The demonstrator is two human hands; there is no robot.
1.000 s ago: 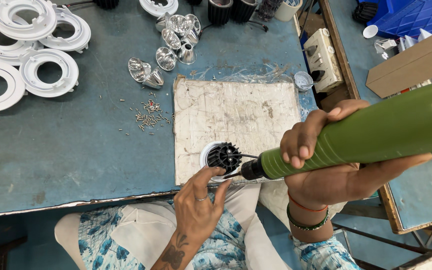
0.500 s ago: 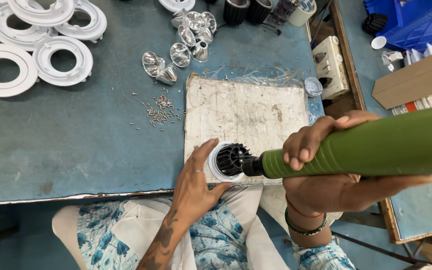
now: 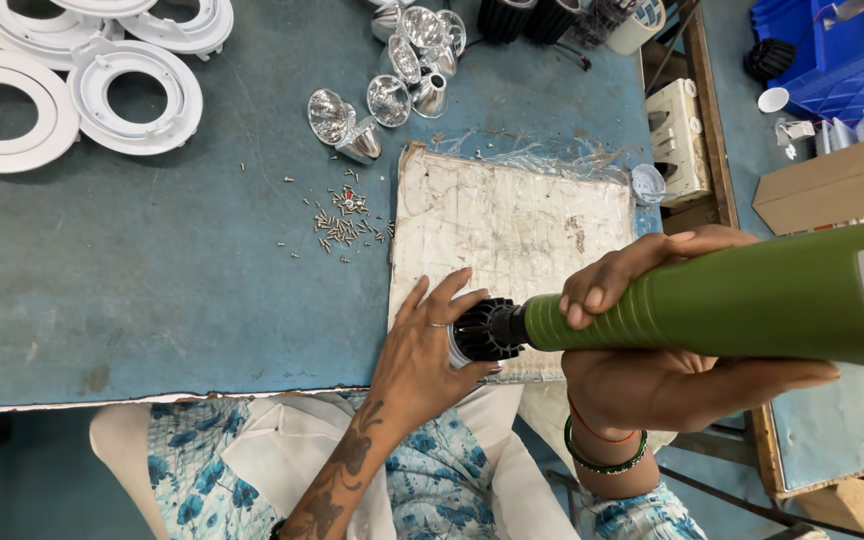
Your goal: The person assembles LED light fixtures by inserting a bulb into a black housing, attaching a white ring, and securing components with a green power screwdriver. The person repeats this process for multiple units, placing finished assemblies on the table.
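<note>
At the near edge of the blue counter, on a worn white mat, sits a small black finned part. The left hand has a close grip around it from the left side. The right hand has a full grip on a long green power tool. The tool lies sideways, its tip pointing left into the part, so both hands almost meet there. The tool's tip is hidden, and its far end is cut off. Tiny screws lie nearby.
</note>
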